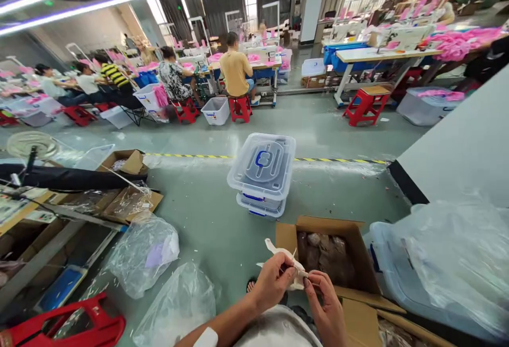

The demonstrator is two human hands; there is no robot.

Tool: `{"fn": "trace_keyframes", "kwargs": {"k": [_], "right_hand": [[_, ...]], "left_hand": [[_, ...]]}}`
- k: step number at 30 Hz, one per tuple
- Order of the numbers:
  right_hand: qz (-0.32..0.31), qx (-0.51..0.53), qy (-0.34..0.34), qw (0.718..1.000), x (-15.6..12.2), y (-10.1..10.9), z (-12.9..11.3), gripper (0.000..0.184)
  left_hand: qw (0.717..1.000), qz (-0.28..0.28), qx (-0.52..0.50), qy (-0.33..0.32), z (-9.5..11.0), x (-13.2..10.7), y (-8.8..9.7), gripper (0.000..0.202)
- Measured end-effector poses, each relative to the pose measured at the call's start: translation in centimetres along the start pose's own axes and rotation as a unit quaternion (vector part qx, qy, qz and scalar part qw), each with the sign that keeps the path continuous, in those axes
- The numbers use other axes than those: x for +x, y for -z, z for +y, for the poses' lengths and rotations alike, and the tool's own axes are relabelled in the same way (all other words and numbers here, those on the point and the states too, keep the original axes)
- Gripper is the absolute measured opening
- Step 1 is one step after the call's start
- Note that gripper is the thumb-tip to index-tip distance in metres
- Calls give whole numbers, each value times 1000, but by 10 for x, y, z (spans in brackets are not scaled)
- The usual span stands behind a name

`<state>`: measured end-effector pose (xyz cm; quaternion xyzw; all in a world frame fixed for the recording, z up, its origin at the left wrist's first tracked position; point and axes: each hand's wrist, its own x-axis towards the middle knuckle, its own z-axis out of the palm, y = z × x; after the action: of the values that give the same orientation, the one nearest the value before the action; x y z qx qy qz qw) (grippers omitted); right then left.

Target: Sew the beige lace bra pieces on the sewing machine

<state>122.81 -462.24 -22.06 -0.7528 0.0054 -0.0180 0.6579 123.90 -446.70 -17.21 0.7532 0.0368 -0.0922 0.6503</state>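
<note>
My left hand (274,280) and my right hand (326,304) meet low in the picture, both pinched on a small cream-white fabric piece (284,256) held above my lap. Its thin ends stick out up and to the left of my left fingers. Right behind the hands stands an open cardboard box (353,235) filled with brownish pieces wrapped in plastic.
Stacked clear plastic bins with blue latches (262,172) stand on the green floor ahead. Clear plastic bags (143,251) lie at the left, and a big one (457,262) covers a bin at the right. A red stool (71,328) is at the bottom left. People sit sewing at tables (234,71) beyond a yellow-black floor line.
</note>
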Motion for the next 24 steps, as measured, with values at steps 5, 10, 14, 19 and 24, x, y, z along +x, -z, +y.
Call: {"fn": "trace_keyframes", "kwargs": {"k": [5, 10, 14, 19, 24], "right_hand": [[-130, 60, -69, 987, 35, -68, -33, 44], [-190, 65, -82, 976, 73, -131, -47, 47], [-259, 64, -74, 961, 110, -182, -50, 44], [-356, 41, -18, 933, 181, -246, -65, 36], [-433, -11, 91, 897, 259, -305, -84, 32]], "left_hand": [[995, 94, -36, 8, -8, 4, 75, 31], [981, 147, -118, 34, -17, 18, 132, 38], [973, 196, -115, 51, -17, 38, 179, 37], [965, 243, -87, 42, -5, 81, 238, 31], [957, 287, -9, 33, 9, 129, 294, 23]]}}
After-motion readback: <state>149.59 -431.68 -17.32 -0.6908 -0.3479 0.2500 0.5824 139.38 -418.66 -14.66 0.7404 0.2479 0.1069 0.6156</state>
